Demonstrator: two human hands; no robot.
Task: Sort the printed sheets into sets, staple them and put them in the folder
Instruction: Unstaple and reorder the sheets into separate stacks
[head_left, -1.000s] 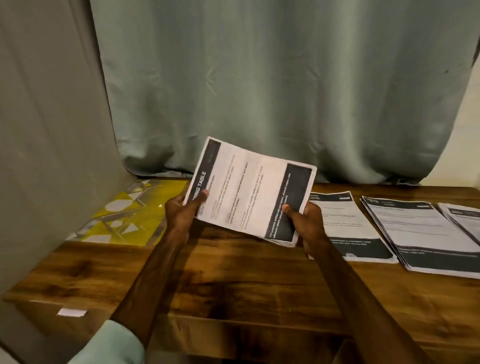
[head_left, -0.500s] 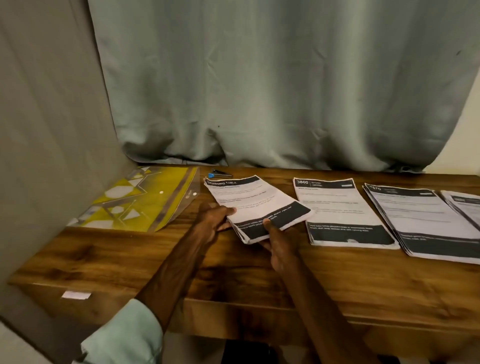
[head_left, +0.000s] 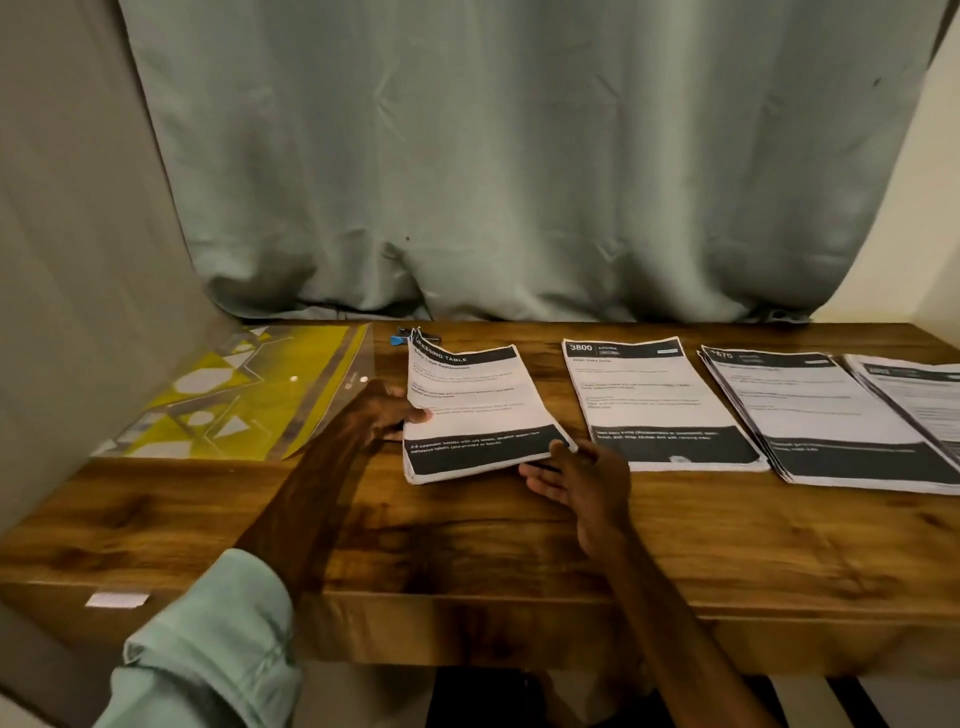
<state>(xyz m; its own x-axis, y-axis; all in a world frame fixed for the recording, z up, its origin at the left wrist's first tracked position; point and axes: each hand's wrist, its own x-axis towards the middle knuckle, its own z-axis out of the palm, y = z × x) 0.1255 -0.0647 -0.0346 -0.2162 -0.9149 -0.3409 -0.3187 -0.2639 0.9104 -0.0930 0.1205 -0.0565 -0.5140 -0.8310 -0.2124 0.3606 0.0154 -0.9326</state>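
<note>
Left hand (head_left: 387, 415) pinched the left edge of the stack (head_left: 478, 410), thumb on top and fingers tucked beneath. Right hand (head_left: 582, 483) lay open with its fingers straight and its thumb at the stack's near right corner, gripping nothing.

We noted the stack down on the table (head_left: 467, 535), its long axis running away from us. It was the leftmost in a row with three other piles: one (head_left: 654, 400) just beside it and two more (head_left: 826, 415) (head_left: 914, 384) further right.

Key relation: the stapler (head_left: 410, 335) sat just beyond the stack's far left corner. We could not tell whether it touched the paper. It lay ahead of the left hand, which was clearly the nearer one. The folder (head_left: 249, 389) lay flat to the left, apart from the stack.

Change: a second before, both hands held the stack up off the table, turned sideways. Half a second before, it was low and skewed. Now it lay squared with the row and the right hand had let go.

We judged stapling the likely next step.
</note>
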